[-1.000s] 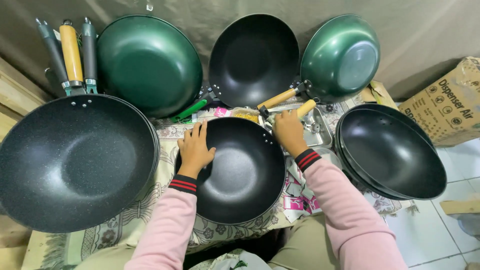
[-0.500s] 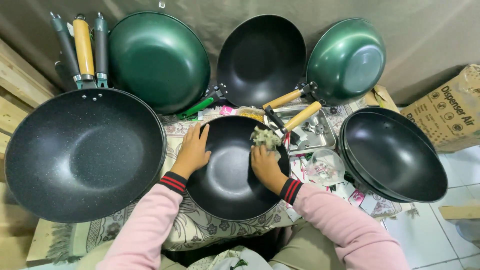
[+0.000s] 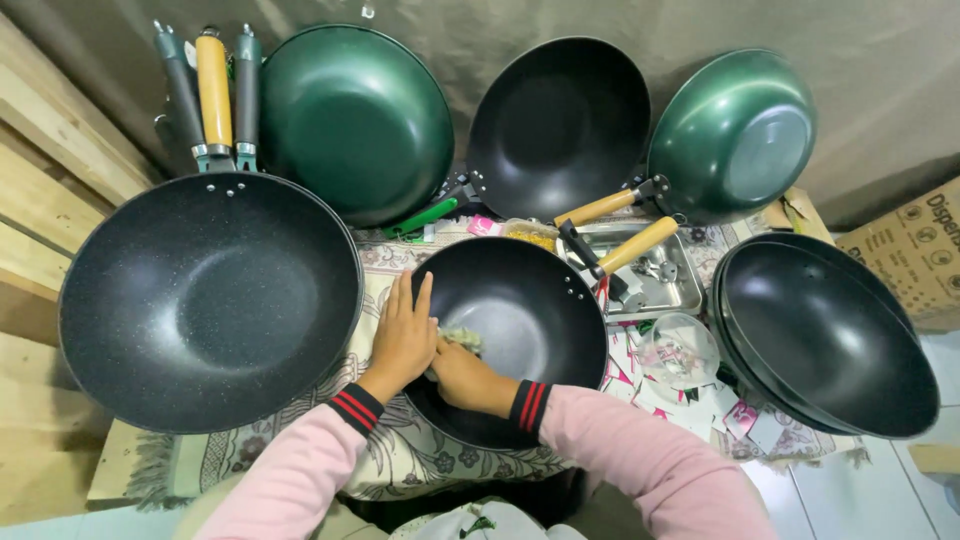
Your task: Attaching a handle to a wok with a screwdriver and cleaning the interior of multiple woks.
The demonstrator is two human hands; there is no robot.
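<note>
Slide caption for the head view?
Left hand steadies the middle black wok; right hand presses a cloth inside it.

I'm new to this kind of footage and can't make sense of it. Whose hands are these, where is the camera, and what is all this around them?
There is no machine: the camera sits on a person's head and looks down at their own hands. The left hand steadies the rim of the small black wok. The right hand presses a pale scrubbing pad inside it. Around it, on a patterned cloth, are a large speckled wok, stacked black woks, a metal tray and two green woks leaning on the wall.
</note>
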